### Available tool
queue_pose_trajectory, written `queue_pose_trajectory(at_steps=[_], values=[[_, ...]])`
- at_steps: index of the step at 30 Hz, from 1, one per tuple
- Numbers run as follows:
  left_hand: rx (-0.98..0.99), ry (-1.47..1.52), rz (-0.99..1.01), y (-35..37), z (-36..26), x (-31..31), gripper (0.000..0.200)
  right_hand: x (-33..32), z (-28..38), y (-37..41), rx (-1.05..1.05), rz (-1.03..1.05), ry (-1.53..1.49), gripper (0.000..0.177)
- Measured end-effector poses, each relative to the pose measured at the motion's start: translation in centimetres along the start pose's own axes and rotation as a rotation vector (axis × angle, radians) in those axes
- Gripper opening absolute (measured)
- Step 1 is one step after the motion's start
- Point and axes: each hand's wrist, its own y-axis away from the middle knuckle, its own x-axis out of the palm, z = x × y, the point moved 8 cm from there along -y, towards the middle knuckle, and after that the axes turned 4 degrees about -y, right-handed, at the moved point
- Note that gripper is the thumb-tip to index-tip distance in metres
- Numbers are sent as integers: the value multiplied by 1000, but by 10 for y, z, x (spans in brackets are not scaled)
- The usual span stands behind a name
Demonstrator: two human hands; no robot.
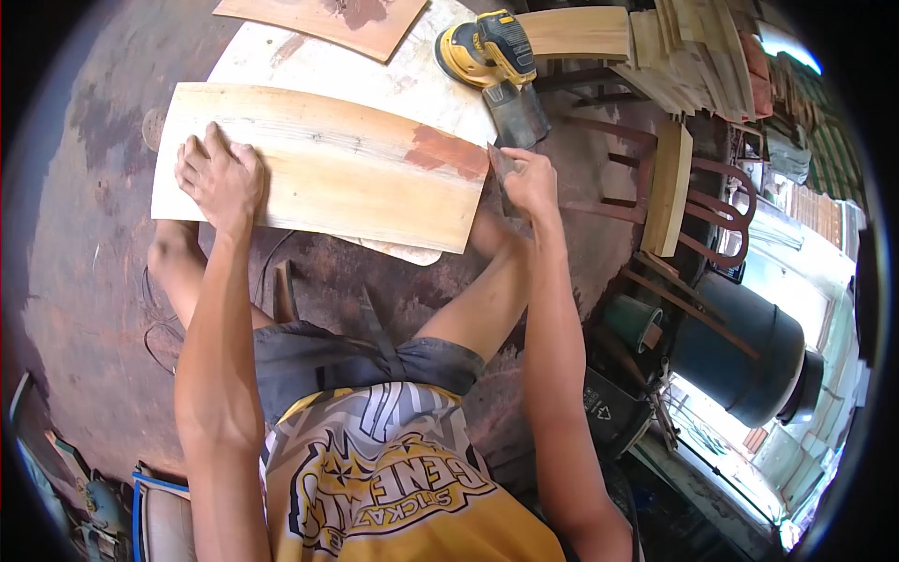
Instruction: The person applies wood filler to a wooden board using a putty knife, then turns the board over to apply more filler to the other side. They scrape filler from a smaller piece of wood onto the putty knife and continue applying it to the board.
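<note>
A pale wooden board (318, 173) lies in front of me, with a patch of reddish-brown filler (445, 153) near its right end. My left hand (222, 178) presses down on the board's left part, fingers apart and slightly bent, holding nothing. At the right end, my right hand (530, 183) is closed around a putty knife (496, 161), whose dark blade meets the board's edge close to the filler. Much of the putty knife is hidden by the fingers. Under the board is a round, whitish work surface (281, 58).
A yellow and black sander (487, 51) stands at the work surface's far right. Another board (328, 21) with brown filler lies at the far edge. Stacked planks (688, 56), a brown chair frame (623, 178) and a dark blue drum (735, 347) are on the right.
</note>
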Motion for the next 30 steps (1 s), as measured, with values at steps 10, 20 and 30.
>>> queue_pose_trajectory(at_steps=[10,20,30], values=[[-1,-27,-10,-1,-1,0,54,57,17,22,-49,367,-150,32],[-12,-19,-12,-3,0,-3,54,41,-10,-21,91,218,-316,35],[-4,-27,22,0,0,-3,54,35,33,-3,46,98,-28,38]])
